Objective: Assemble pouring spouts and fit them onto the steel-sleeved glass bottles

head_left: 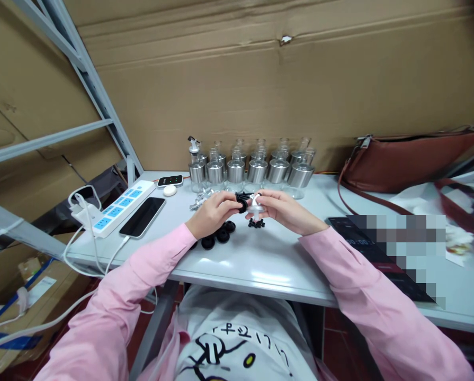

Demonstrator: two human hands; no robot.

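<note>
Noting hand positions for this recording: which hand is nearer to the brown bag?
Right. The right hand is to the left of the brown bag, in front of the person; the left hand is farther off, on the right hand's other side.

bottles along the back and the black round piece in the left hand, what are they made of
Bottles: probably glass, transparent and glossy; sleeves look like satin steel, grey with metallic sheen. Black round piece: plastic or rubber, opaque, finish unclear.
</note>
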